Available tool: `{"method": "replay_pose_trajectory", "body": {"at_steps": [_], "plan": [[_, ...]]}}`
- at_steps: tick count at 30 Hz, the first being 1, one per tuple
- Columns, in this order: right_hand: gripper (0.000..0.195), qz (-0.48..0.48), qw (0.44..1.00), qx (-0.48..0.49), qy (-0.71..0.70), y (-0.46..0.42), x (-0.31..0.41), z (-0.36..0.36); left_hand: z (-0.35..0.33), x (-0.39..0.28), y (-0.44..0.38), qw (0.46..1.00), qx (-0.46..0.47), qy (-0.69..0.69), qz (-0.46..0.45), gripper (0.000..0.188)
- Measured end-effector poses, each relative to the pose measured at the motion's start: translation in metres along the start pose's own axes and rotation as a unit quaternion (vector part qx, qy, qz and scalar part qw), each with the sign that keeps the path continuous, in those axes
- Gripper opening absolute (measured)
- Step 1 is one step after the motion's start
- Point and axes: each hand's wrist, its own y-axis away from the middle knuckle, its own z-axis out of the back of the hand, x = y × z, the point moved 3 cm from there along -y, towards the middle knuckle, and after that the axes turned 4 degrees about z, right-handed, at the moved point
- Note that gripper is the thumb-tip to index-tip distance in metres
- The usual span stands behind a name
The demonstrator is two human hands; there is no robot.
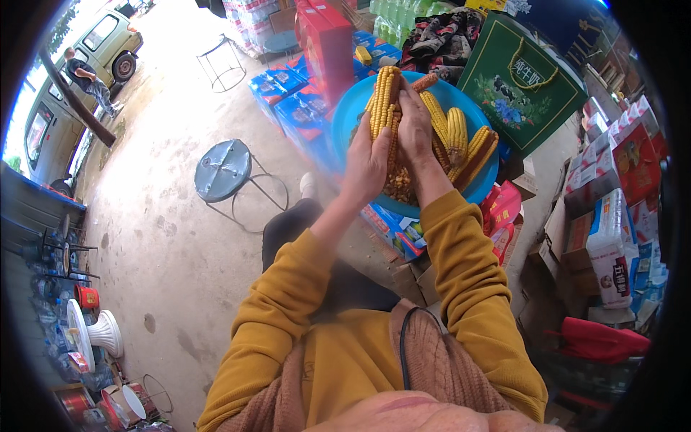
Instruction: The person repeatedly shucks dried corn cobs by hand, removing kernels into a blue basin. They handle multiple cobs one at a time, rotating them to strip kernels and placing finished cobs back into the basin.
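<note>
Over a blue plastic basin [341,116], my left hand [368,162] is closed around an ear of dried yellow corn [384,89], which points away from me. My right hand [415,127] lies against its right side, partly over a reddish, partly stripped section. The fingertips of both hands are partly hidden. Several more ears [457,135] lie in the basin's right half. Loose kernels [399,183] are heaped beneath my wrists. A reddish cob [425,82] rests near the far rim.
Blue cartons [307,110] and a red box [326,54] stand left of the basin, a green gift bag [521,81] right. A round metal stool [223,170] stands left of my leg. Stacked cartons [583,237] line the right. A person [86,75] stands beside a van [102,38].
</note>
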Motion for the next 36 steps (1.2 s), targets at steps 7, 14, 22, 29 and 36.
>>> {"method": "replay_pose_trajectory", "body": {"at_steps": [7, 14, 22, 29, 36], "plan": [[0.041, 0.035, 0.982, 0.057, 0.178, 0.013, 0.019, -0.016, -0.003, 0.008, -0.005, 0.996, 0.000, 0.084, 0.012, 0.050], [0.051, 0.034, 0.991, -0.002, 0.126, 0.004, -0.006, 0.005, -0.001, 0.007, -0.005, 0.994, 0.008, 0.101, 0.031, 0.048], [0.039, -0.094, 0.991, -0.007, -0.093, 0.010, -0.001, -0.005, 0.001, -0.010, -0.003, 0.985, 0.030, 0.165, 0.034, 0.050], [0.038, -0.148, 0.938, -0.020, -0.314, 0.006, 0.004, -0.008, 0.007, -0.019, 0.014, 0.994, -0.057, -0.078, -0.052, 0.064], [0.032, -0.053, 0.991, 0.036, -0.114, 0.000, 0.002, -0.005, 0.004, -0.037, 0.026, 0.979, -0.083, -0.172, -0.070, 0.069]]}}
